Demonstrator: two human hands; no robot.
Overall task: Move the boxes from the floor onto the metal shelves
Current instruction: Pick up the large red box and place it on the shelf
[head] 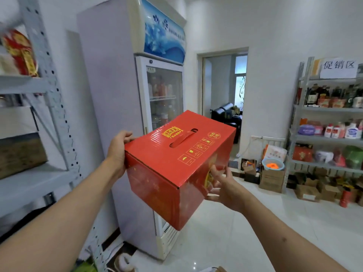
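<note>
A red cardboard box (pixel 176 163) with gold print and a slot handle on top is held up in the air at chest height, tilted. My left hand (pixel 117 150) grips its far left edge, fingers curled over the top corner. My right hand (pixel 222 185) holds the right side, thumb and fingers pressed against the printed face. The grey metal shelf unit (pixel 33 181) stands at the left, with a bare shelf board at about the box's height and a brown box (pixel 19 154) on it further back.
A tall drinks fridge (pixel 137 114) stands directly behind the box. A second metal rack (pixel 326 140) full of goods lines the right wall, with cardboard boxes (pixel 273 179) on the floor before it. A doorway (pixel 224 95) opens at the back. White tiled floor lies below.
</note>
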